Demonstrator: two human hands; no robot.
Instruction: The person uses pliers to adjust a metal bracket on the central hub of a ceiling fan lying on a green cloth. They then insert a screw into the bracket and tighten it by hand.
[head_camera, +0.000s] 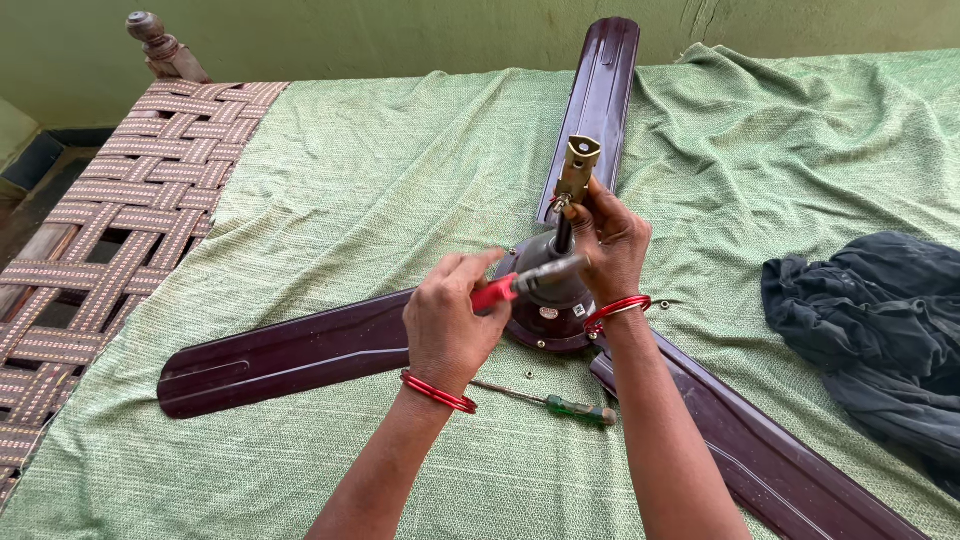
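Note:
A dark maroon ceiling fan (300, 350) lies on a green cloth (400, 170), its three blades spread out. My left hand (450, 320) grips red-handled pliers (525, 282) whose jaws point at the fan's motor hub (548, 312). My right hand (612, 240) holds the fan's upright brass-coloured rod (577, 165) just above the hub. Both wrists wear red bangles.
A green-handled screwdriver (560, 403) lies on the cloth just below the hub, with small screws nearby. A dark crumpled garment (880, 320) sits at the right. The cloth covers a woven-strap cot (120, 200), bare at the left. A green wall stands behind.

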